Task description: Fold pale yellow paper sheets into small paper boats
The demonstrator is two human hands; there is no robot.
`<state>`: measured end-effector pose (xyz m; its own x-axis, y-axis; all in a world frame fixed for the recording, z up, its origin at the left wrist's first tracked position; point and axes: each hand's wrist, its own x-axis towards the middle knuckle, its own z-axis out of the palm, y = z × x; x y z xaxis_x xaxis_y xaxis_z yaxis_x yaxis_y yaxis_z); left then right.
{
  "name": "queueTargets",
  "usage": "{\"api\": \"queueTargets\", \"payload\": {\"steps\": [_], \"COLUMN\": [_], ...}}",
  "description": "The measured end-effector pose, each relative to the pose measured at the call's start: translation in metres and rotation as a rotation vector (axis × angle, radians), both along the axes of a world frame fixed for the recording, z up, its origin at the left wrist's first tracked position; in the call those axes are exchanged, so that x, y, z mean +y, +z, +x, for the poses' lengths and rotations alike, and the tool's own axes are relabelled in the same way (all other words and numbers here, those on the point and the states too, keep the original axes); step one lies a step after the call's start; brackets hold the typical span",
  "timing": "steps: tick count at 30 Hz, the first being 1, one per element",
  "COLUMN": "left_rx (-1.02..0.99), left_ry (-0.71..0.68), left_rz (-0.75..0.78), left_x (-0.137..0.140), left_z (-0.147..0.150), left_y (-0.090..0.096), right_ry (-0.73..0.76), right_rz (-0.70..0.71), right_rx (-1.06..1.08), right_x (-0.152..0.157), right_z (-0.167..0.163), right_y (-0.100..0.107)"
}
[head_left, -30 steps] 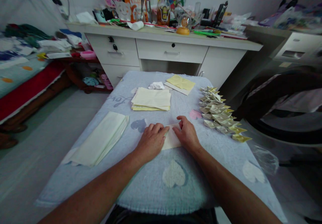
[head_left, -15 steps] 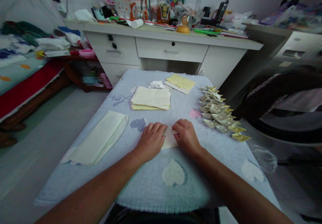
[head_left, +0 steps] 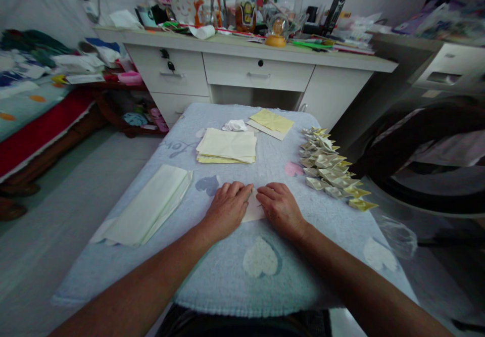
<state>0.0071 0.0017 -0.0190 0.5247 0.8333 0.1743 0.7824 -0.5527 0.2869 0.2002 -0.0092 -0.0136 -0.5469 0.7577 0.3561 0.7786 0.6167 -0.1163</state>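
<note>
Left hand and right hand curve over a small pale sheet, apparently mid-fold.
Whether the fingers pinch it, I cannot tell; it lies between them on the blue cloth, left of the folded pointed pieces. A crisp crease likely wants one hand anchoring, edges lined up, and even fingertip pressure.

2 hands on 1 ppr, 10+ folded pcs.

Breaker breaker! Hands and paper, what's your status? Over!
Left hand, right hand: both on small sheet, partly covering it. Paper stack beyond. Folded paper shapes at right.
</note>
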Motion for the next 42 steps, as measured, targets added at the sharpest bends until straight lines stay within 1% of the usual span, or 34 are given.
{"api": "queueTargets", "payload": {"steps": [5, 10, 21, 27, 42], "left_rx": [0.015, 0.038, 0.097, 0.106, 0.157], "left_ry": [-0.006, -0.013, -0.008, -0.003, -0.004], "left_rz": [0.017, 0.027, 0.049, 0.067, 0.057], "left_x": [-0.0003, -0.0009, -0.0030, -0.0038, -0.0029], "left_z": [0.0009, 0.0021, 0.0036, 0.0044, 0.0060], "left_y": [0.0017, 0.0024, 0.0041, 0.0030, 0.0066], "right_ry": [0.020, 0.035, 0.025, 0.019, 0.011], "right_rz": [0.043, 0.056, 0.059, 0.038, 0.036], "right_rx": [0.020, 0.011, 0.006, 0.010, 0.017], "right_x": [-0.0009, -0.0029, -0.0044, -0.0039, -0.0035], "right_z": [0.0012, 0.0004, 0.0015, 0.0011, 0.0009], "right_y": [-0.0026, -0.0015, -0.0049, -0.0060, -0.0090]}}
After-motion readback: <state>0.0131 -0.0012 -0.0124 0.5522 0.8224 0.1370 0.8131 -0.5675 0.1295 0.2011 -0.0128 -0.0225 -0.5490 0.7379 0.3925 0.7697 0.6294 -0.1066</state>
